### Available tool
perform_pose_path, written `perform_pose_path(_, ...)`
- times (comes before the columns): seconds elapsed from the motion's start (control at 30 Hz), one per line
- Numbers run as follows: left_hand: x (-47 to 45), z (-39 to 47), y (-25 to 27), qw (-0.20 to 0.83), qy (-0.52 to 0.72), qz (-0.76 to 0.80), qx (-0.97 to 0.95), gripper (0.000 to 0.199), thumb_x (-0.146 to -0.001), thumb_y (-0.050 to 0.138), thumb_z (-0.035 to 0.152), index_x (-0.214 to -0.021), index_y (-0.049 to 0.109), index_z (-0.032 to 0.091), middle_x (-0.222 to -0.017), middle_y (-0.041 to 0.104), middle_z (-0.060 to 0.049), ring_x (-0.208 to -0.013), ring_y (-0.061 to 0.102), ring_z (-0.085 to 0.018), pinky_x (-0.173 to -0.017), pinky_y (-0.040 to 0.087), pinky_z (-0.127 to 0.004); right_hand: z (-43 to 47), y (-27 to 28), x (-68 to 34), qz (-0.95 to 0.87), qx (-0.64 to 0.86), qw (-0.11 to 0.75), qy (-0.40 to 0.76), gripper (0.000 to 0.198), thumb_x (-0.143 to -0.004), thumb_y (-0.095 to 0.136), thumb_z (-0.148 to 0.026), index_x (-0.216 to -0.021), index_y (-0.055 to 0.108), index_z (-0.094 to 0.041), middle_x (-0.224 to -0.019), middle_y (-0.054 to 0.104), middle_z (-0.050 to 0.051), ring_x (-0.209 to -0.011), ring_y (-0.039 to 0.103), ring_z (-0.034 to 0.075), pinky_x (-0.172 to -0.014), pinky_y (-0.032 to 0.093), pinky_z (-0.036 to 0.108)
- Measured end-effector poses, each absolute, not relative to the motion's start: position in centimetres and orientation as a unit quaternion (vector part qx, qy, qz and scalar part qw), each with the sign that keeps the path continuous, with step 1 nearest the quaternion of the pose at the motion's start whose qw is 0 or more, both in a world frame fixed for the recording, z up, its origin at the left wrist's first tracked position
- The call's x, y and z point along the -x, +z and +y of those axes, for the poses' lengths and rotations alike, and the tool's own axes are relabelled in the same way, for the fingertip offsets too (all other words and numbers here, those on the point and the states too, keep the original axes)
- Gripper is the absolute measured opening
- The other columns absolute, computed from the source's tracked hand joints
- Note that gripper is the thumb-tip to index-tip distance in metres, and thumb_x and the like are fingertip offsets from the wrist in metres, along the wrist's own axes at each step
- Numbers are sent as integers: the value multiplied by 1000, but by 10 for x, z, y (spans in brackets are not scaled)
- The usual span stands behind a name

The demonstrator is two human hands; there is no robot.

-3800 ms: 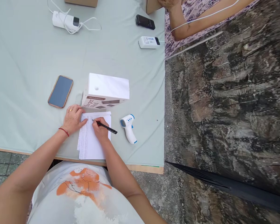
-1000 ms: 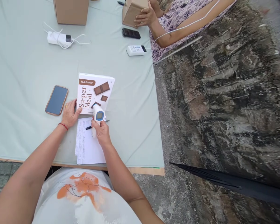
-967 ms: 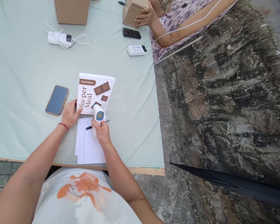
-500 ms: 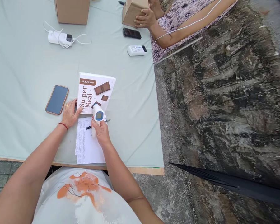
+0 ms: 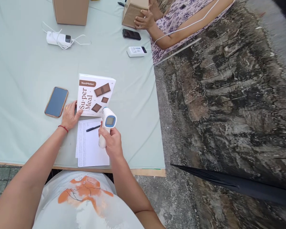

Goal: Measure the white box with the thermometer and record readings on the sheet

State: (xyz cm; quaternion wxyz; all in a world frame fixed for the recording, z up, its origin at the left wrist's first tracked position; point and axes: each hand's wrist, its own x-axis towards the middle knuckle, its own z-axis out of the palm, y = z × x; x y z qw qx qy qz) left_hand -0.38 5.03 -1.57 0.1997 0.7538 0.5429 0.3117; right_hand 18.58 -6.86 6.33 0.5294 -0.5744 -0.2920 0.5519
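My right hand [image 5: 113, 141] is wrapped round the handle of a white infrared thermometer [image 5: 109, 119] with a blue-framed screen, raised over the right edge of some paper sheets. My left hand [image 5: 71, 116] grips the lower left corner of a white meal box [image 5: 96, 95] printed with brown chocolate pieces, its thumb on the front face. Just below the box lie the printed sheets [image 5: 92, 149], with a black pen [image 5: 93, 128] across them. Left of my left hand is a smartphone [image 5: 56, 101] in a brown-edged case, screen up.
A cardboard box [image 5: 71, 12] stands at the back, near a white power bank [image 5: 58, 38] with a looped cable. Beyond, another person's hand [image 5: 144, 19] holds a smaller carton [image 5: 133, 12]. A black device [image 5: 132, 34] and a second white power bank [image 5: 136, 51] lie by the table's right edge.
My right hand has moved the thermometer right and slightly down, away from the box front, uncovering a printed chocolate piece and more of the pen. My left hand stays on the box.
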Motion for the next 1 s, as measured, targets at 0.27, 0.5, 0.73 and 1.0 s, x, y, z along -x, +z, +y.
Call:
perform_pose_path(0.27,6,52,-14,206,316,539,-753,84,-94,21,78,-137,53,13,-120,65,-18,-112,56,-33,-102,42,-50,-82,78,-192,-324,563,538,538,35,-72,75,-51,-86,63,-21,-75,58,-1,-68,48,14,-64,43,30)
perform_pose_path(0.5,9,52,-18,226,316,534,-751,87,-90,33,81,-146,43,15,-125,62,-18,-118,54,-35,-104,41,-53,-77,67,-213,-373,618,506,471,41,-71,73,-54,-93,67,-20,-81,62,1,-73,53,16,-70,47,32)
perform_pose_path(0.73,9,51,-23,220,325,530,-751,89,-90,37,79,-153,28,17,-136,55,-20,-125,51,-36,-108,38,-53,-71,4,-290,-426,836,266,222,56,-69,68,-58,-112,68,-23,-112,60,11,-101,60,27,-85,49,41)
perform_pose_path(1.0,8,55,-28,194,303,521,-774,67,-96,38,65,-140,44,16,-137,55,-19,-135,45,-36,-115,35,-54,-78,-32,-300,-516,808,275,70,50,-84,62,-48,-125,62,-20,-117,56,14,-112,53,32,-94,44,50)
